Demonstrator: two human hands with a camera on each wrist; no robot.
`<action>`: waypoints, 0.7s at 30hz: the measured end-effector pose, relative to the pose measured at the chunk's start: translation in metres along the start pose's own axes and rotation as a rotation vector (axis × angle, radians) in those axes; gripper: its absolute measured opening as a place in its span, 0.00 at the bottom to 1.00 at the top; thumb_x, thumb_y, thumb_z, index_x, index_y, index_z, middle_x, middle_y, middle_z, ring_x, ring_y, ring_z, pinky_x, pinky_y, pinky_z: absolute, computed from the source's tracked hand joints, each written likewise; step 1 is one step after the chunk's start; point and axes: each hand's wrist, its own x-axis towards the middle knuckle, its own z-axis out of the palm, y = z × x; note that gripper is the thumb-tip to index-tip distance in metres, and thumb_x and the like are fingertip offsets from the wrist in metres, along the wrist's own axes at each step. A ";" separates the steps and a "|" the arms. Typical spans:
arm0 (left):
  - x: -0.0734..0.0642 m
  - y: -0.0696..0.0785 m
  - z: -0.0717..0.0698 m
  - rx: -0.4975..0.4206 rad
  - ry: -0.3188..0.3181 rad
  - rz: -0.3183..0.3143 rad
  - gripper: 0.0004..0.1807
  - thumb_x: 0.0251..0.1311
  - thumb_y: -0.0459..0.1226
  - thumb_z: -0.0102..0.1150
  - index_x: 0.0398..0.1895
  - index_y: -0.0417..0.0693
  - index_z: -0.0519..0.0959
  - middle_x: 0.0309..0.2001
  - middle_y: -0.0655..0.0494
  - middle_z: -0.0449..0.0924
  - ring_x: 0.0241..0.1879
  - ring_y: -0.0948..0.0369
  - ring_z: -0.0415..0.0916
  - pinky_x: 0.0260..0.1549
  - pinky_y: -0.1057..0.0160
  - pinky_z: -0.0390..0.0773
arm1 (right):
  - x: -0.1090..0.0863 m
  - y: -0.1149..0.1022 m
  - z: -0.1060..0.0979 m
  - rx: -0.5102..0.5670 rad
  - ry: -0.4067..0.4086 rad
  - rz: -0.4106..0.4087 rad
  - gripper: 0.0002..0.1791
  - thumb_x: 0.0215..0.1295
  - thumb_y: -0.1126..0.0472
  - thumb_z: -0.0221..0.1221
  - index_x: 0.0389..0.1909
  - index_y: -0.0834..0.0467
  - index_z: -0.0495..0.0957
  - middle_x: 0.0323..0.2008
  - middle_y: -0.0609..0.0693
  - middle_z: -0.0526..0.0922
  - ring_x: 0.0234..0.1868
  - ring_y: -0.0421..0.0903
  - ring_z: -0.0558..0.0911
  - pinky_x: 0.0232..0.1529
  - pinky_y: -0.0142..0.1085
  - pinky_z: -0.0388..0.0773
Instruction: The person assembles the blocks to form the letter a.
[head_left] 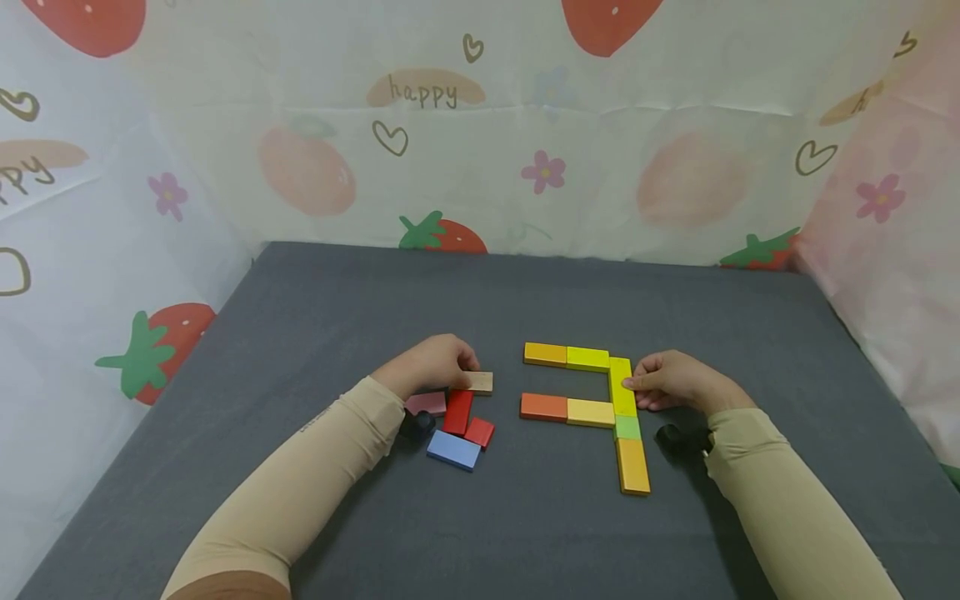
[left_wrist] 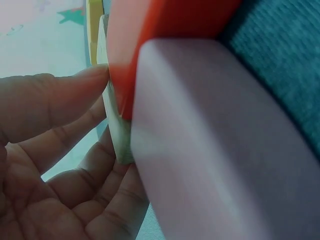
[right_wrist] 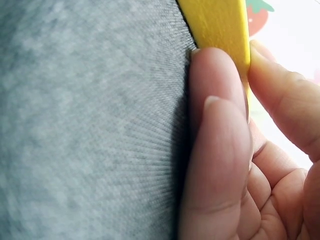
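My left hand (head_left: 437,364) pinches a plain wooden block (head_left: 481,382) on the dark cloth. Just in front of it lie a red block (head_left: 458,412) and a pink block (head_left: 425,404); the left wrist view has the wooden block (left_wrist: 113,105) between thumb and fingers, right beside both. My right hand (head_left: 678,382) grips a yellow block (head_left: 622,402), thumb on its top face and curled fingertips along its right side. That block belongs to a bent row, with a green block (head_left: 627,427) and an amber block (head_left: 633,467) lined up nearer me.
Two arms run left from the row: amber (head_left: 545,354) and yellow blocks (head_left: 587,359) at the back, orange (head_left: 543,407) and pale yellow blocks (head_left: 590,413) nearer. A small red block (head_left: 480,432) and a blue block (head_left: 453,450) lie by the left wrist. Printed cloth walls (head_left: 480,167) surround the table.
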 end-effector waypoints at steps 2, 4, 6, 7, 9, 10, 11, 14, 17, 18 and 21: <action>0.000 0.001 0.000 0.013 0.001 0.003 0.10 0.61 0.32 0.58 0.43 0.51 0.85 0.43 0.54 0.83 0.40 0.59 0.74 0.40 0.63 0.77 | 0.000 0.000 0.000 0.000 0.001 -0.002 0.12 0.67 0.53 0.61 0.28 0.55 0.78 0.21 0.44 0.79 0.23 0.38 0.79 0.30 0.30 0.79; -0.001 0.001 0.000 0.019 0.001 0.003 0.10 0.61 0.33 0.59 0.43 0.51 0.85 0.43 0.55 0.83 0.39 0.59 0.74 0.40 0.63 0.77 | 0.001 0.001 0.000 -0.003 0.001 -0.005 0.12 0.67 0.53 0.61 0.27 0.55 0.78 0.21 0.44 0.79 0.24 0.38 0.79 0.30 0.30 0.79; -0.001 0.001 0.000 0.024 0.000 0.002 0.10 0.61 0.33 0.59 0.42 0.51 0.85 0.42 0.55 0.83 0.39 0.60 0.74 0.39 0.64 0.76 | 0.001 0.001 0.000 -0.007 0.003 -0.009 0.12 0.67 0.53 0.61 0.27 0.55 0.78 0.21 0.44 0.79 0.24 0.38 0.79 0.30 0.30 0.79; -0.001 0.001 0.000 0.024 0.000 0.002 0.10 0.61 0.33 0.59 0.42 0.51 0.85 0.42 0.55 0.83 0.39 0.60 0.74 0.38 0.64 0.76 | 0.001 0.002 0.000 -0.008 0.003 -0.008 0.12 0.67 0.53 0.61 0.27 0.55 0.78 0.21 0.44 0.79 0.24 0.38 0.79 0.30 0.30 0.79; 0.000 0.001 0.000 0.024 0.000 0.001 0.09 0.61 0.33 0.60 0.41 0.51 0.85 0.41 0.56 0.83 0.38 0.60 0.74 0.37 0.65 0.76 | 0.000 0.002 0.000 -0.010 0.000 -0.011 0.12 0.67 0.53 0.60 0.27 0.55 0.78 0.21 0.44 0.79 0.24 0.38 0.79 0.30 0.30 0.79; 0.000 0.001 0.000 0.025 -0.001 0.002 0.09 0.60 0.33 0.60 0.41 0.51 0.85 0.41 0.56 0.83 0.38 0.60 0.74 0.37 0.65 0.76 | 0.000 0.002 -0.001 -0.010 0.000 -0.012 0.12 0.67 0.53 0.60 0.27 0.55 0.78 0.21 0.44 0.79 0.24 0.38 0.79 0.30 0.30 0.79; 0.000 0.001 0.000 0.024 -0.001 0.003 0.09 0.60 0.33 0.60 0.40 0.51 0.85 0.41 0.55 0.82 0.38 0.60 0.74 0.36 0.65 0.76 | 0.000 0.002 -0.001 -0.010 0.000 -0.012 0.12 0.67 0.53 0.60 0.27 0.55 0.78 0.21 0.44 0.79 0.24 0.38 0.79 0.30 0.30 0.79; 0.000 0.000 0.000 0.033 0.001 0.011 0.08 0.59 0.32 0.60 0.38 0.51 0.84 0.40 0.55 0.82 0.38 0.59 0.74 0.36 0.64 0.76 | 0.000 0.002 -0.001 -0.007 0.000 -0.010 0.12 0.66 0.52 0.61 0.27 0.55 0.78 0.21 0.44 0.80 0.24 0.38 0.79 0.30 0.30 0.79; 0.000 0.001 0.000 0.044 0.007 0.022 0.06 0.59 0.32 0.60 0.36 0.52 0.83 0.40 0.56 0.81 0.38 0.59 0.74 0.36 0.64 0.76 | -0.001 0.001 -0.001 -0.009 -0.004 -0.011 0.12 0.66 0.52 0.61 0.28 0.56 0.78 0.21 0.44 0.80 0.24 0.38 0.79 0.31 0.30 0.79; -0.001 0.001 0.000 0.050 0.009 0.027 0.06 0.59 0.32 0.61 0.36 0.52 0.83 0.39 0.56 0.81 0.37 0.59 0.73 0.36 0.64 0.76 | -0.001 0.001 -0.001 -0.008 -0.003 -0.007 0.12 0.66 0.53 0.61 0.28 0.56 0.78 0.21 0.44 0.80 0.25 0.38 0.79 0.31 0.30 0.79; -0.002 0.002 0.000 0.062 0.016 0.040 0.04 0.59 0.32 0.61 0.34 0.52 0.82 0.38 0.56 0.81 0.36 0.59 0.73 0.35 0.64 0.75 | -0.001 0.001 -0.001 -0.012 -0.008 -0.007 0.12 0.67 0.53 0.61 0.28 0.56 0.78 0.21 0.44 0.80 0.25 0.38 0.79 0.31 0.30 0.79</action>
